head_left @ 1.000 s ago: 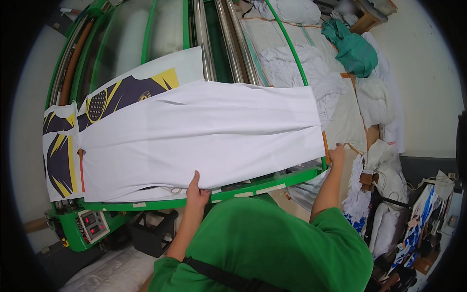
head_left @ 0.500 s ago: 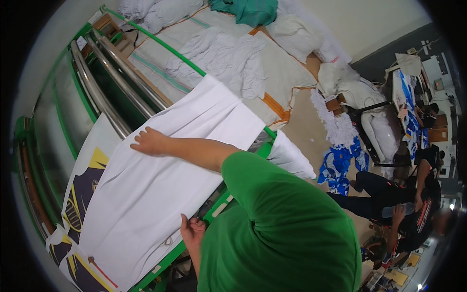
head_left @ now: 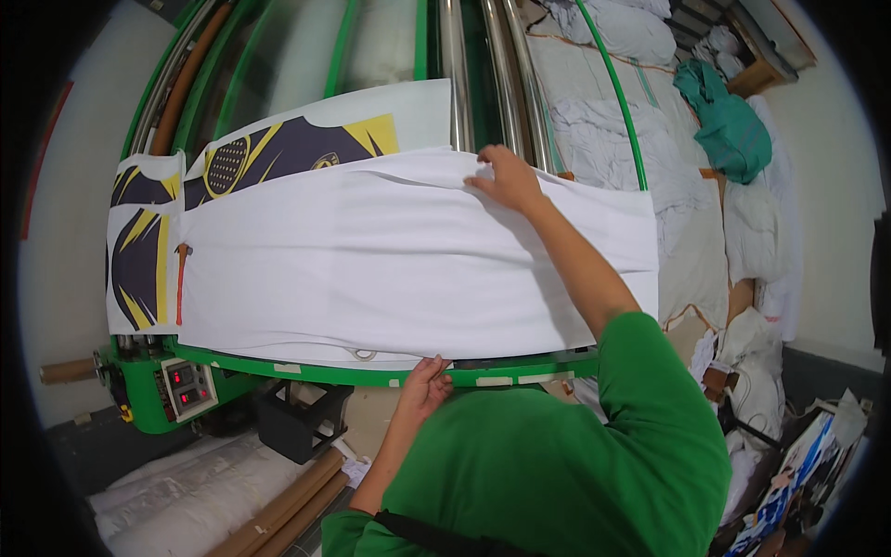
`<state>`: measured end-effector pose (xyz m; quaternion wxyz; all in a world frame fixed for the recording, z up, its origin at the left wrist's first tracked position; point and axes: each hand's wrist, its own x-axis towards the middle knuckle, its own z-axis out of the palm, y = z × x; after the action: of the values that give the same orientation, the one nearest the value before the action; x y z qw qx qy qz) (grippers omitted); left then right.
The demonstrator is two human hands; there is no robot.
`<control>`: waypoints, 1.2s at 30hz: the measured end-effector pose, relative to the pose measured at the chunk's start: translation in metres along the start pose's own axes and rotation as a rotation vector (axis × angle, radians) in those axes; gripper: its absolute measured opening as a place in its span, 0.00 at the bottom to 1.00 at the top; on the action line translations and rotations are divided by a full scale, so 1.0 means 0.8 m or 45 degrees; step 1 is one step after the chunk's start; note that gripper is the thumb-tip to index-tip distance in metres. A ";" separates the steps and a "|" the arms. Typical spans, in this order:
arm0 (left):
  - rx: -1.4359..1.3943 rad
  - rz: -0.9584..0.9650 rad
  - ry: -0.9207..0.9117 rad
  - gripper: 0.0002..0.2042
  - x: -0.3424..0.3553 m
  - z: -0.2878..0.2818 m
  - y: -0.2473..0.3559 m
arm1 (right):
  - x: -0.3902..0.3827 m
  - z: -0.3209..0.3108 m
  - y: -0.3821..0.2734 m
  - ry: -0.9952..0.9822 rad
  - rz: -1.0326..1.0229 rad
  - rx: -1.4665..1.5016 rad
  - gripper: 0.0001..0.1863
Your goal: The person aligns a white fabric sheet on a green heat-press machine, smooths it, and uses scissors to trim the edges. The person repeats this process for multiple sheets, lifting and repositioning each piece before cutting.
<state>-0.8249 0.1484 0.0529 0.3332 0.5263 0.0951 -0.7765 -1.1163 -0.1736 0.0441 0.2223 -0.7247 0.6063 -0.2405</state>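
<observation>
A long white fabric sheet (head_left: 399,269) lies creased across a green roller machine (head_left: 288,365). My right hand (head_left: 509,181) is at its far edge, fingers apart and curved just over the cloth. My left hand (head_left: 427,385) pinches the near edge by the machine's front bar. Printed paper sheets with navy and yellow shirt shapes (head_left: 274,158) show beyond the fabric and at its left end (head_left: 137,269). A thin red tool (head_left: 181,288) lies at the cloth's left end.
A control box (head_left: 186,388) sits at the machine's front left, beside a black stand (head_left: 297,427). Rolls (head_left: 167,492) lie below. At right are a green tube (head_left: 620,93), white bundles (head_left: 754,232), a teal bag (head_left: 733,121) and a cluttered table (head_left: 789,473).
My right hand moved from the right end onto the fabric's far edge; my left now grips the near edge. The view swung right, showing a co-worker, then back. The sheet's right end looks straighter.
</observation>
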 end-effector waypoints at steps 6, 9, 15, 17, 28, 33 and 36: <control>-0.023 0.046 0.041 0.10 0.016 0.003 0.003 | -0.029 0.017 0.006 0.087 -0.310 -0.230 0.17; -0.069 0.112 -0.036 0.11 0.032 -0.015 -0.003 | -0.042 0.012 -0.003 0.082 -0.425 -0.224 0.14; -0.079 0.224 -0.141 0.10 0.021 -0.007 0.003 | -0.019 0.014 0.039 0.069 -0.211 -0.158 0.12; -0.054 0.200 -0.134 0.10 0.022 -0.011 0.003 | 0.013 0.002 0.040 0.227 -0.071 0.135 0.12; -0.137 0.052 -0.205 0.06 0.010 0.007 -0.005 | 0.031 0.015 0.069 -0.041 0.034 0.161 0.33; 0.142 0.095 -0.294 0.10 0.009 0.023 0.000 | 0.060 0.004 0.085 -0.184 0.155 0.231 0.21; 0.333 0.040 -0.308 0.16 -0.002 0.003 -0.004 | 0.078 -0.020 0.067 -0.179 0.198 0.546 0.14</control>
<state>-0.8284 0.1505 0.0546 0.2829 0.4694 -0.0557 -0.8346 -1.1583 -0.2442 0.0284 0.4308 -0.6269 0.5784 -0.2950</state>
